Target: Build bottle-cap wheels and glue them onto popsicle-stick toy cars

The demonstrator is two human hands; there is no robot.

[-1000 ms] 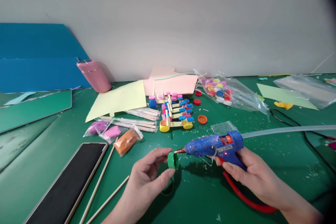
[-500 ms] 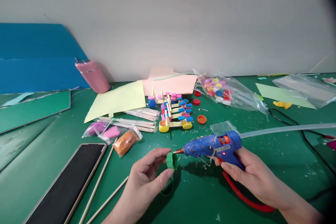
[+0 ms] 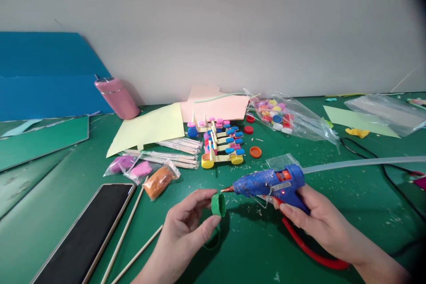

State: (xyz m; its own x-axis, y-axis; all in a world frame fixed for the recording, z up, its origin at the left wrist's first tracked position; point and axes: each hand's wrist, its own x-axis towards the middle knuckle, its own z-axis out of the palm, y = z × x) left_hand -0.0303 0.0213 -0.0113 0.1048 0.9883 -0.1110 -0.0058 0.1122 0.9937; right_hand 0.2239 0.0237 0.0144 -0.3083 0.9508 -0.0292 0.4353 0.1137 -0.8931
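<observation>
Between the thumb and fingers of my left hand (image 3: 189, 230) is a small green bottle cap (image 3: 218, 205), its hollow side facing right. My right hand (image 3: 319, 217) is closed around the handle of a blue glue gun (image 3: 266, 184) whose red light is lit. The gun's copper nozzle (image 3: 228, 189) points left and sits just beside the cap's upper rim. A long translucent glue stick (image 3: 359, 164) runs out of the gun's back to the right. Beyond the hands stands a row of small assembled stick-and-cap pieces (image 3: 222, 142).
Left lie a phone (image 3: 86, 230), wooden sticks (image 3: 128, 230), a packet of orange clay (image 3: 159, 182) and a pink bottle (image 3: 118, 97). An orange cap (image 3: 255, 152) and a bag of coloured caps (image 3: 276, 113) lie farther back. Red-handled scissors (image 3: 309, 250) lie under my right hand; a black cable (image 3: 396, 186) runs right.
The nozzle has come very slightly away from the cap's rim. Both hands keep their holds, and the other things stay where they were.
</observation>
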